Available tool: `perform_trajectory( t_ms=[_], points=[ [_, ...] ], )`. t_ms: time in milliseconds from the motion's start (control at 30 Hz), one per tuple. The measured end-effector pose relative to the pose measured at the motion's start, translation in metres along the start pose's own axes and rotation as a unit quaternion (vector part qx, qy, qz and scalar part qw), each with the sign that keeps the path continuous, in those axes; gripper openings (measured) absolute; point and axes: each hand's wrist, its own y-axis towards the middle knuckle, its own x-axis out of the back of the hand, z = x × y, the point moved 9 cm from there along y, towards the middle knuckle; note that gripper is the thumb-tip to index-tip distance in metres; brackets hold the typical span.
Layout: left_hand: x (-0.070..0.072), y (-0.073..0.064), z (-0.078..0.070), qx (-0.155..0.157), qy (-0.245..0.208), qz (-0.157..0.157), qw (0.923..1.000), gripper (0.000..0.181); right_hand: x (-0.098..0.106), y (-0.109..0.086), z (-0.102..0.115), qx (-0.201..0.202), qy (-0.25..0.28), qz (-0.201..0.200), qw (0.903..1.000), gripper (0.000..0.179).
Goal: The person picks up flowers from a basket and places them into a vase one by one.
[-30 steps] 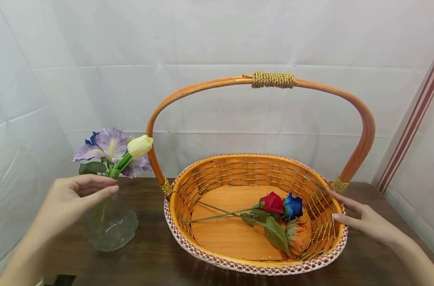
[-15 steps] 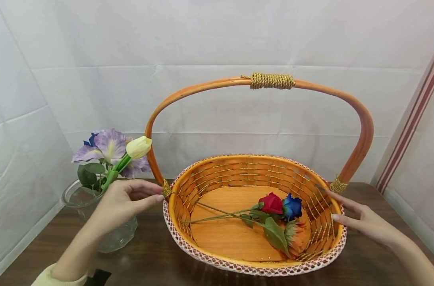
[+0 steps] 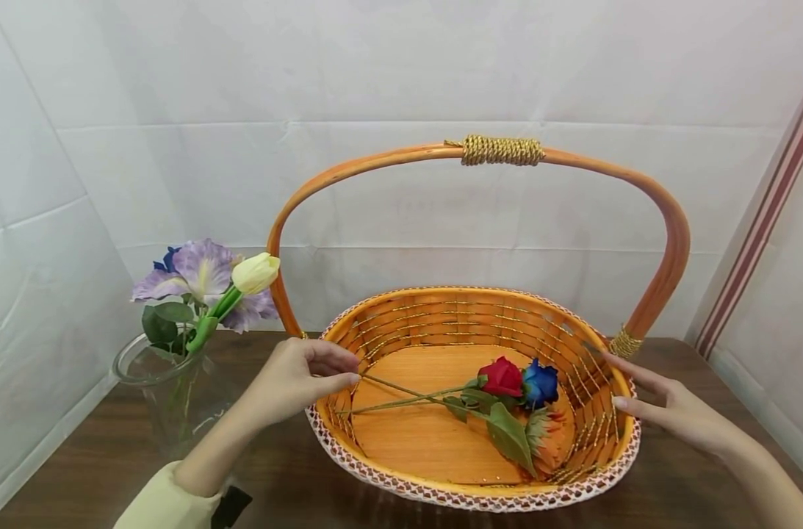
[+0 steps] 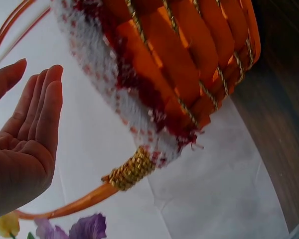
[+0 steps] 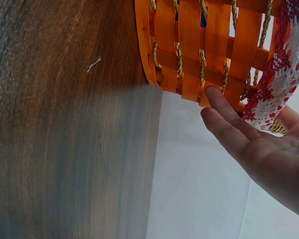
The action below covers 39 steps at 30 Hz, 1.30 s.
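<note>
The head view looks forward and down at the whole basket [image 3: 414, 448] from its six o'clock side. Both wrist views sit close, tipped sideways: the left puts the counter [image 4: 284, 109] at three o'clock, the right at nine; all share the lace trim [image 4: 97, 62].

Dark brown wood-grain table [image 3: 64, 477]: small pale scrap [image 5: 93, 64], thread-like, on its surface, right side. Far side: white backdrop [image 3: 401, 66], horizontal creases noted. Left: white sheet [image 3: 31, 220], creased. Right: slanting band of red-and-white stripes [image 3: 762, 220] beside pale sheeting [image 3: 791, 316].
</note>
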Motion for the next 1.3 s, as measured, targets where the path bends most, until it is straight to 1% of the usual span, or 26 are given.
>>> perform_trajectory(
  t_ms=[233, 300, 467, 600, 733, 867, 933, 1033, 1100, 1167, 1233, 1300],
  points=[
    [-0.018, 0.011, 0.005, -0.010, -0.003, 0.029, 0.9995, 0.022, 0.000, 0.000, 0.000, -0.008, 0.008, 0.001, 0.9999, 0.059],
    [-0.023, 0.015, 0.007, -0.009, -0.003, 0.036, 0.9993, 0.022, 0.000, 0.000, 0.001, -0.009, 0.009, 0.001, 0.9999, 0.059],
    [-0.036, 0.023, 0.018, 0.006, 0.002, 0.059, 0.9983, 0.024, -0.001, 0.000, 0.000, -0.012, 0.012, 0.002, 0.9999, 0.059],
    [-0.047, 0.029, 0.023, 0.004, 0.020, 0.080, 0.9966, 0.023, 0.000, 0.001, 0.000, -0.010, 0.003, 0.000, 0.9999, 0.059],
    [-0.057, 0.034, 0.027, -0.004, 0.056, 0.102, 0.9932, 0.021, 0.000, 0.000, 0.000, -0.012, 0.003, 0.001, 0.9999, 0.059],
    [-0.067, 0.038, 0.030, -0.004, 0.109, 0.130, 0.9854, 0.021, 0.000, 0.000, -0.001, -0.013, 0.012, 0.002, 0.9998, 0.059],
    [-0.072, 0.040, 0.032, 0.002, 0.137, 0.147, 0.9796, 0.020, 0.000, -0.001, -0.001, -0.013, 0.016, 0.002, 0.9998, 0.059],
    [-0.080, 0.042, 0.037, 0.021, 0.178, 0.166, 0.9697, 0.019, 0.000, -0.001, -0.001, -0.013, 0.017, 0.001, 0.9998, 0.059],
    [-0.084, 0.043, 0.041, 0.038, 0.205, 0.177, 0.9618, 0.018, 0.000, -0.001, -0.001, -0.014, 0.014, 0.001, 0.9998, 0.059],
    [-0.088, 0.043, 0.044, 0.047, 0.232, 0.185, 0.9537, 0.016, 0.000, -0.001, -0.001, -0.015, 0.010, 0.000, 0.9998, 0.059],
    [-0.091, 0.044, 0.045, 0.048, 0.256, 0.191, 0.9464, 0.013, 0.000, -0.001, -0.001, -0.016, 0.009, 0.001, 0.9998, 0.059],
    [-0.094, 0.045, 0.045, 0.036, 0.274, 0.195, 0.9410, 0.012, 0.000, -0.001, -0.002, -0.017, 0.012, 0.002, 0.9998, 0.059]
  ],
)
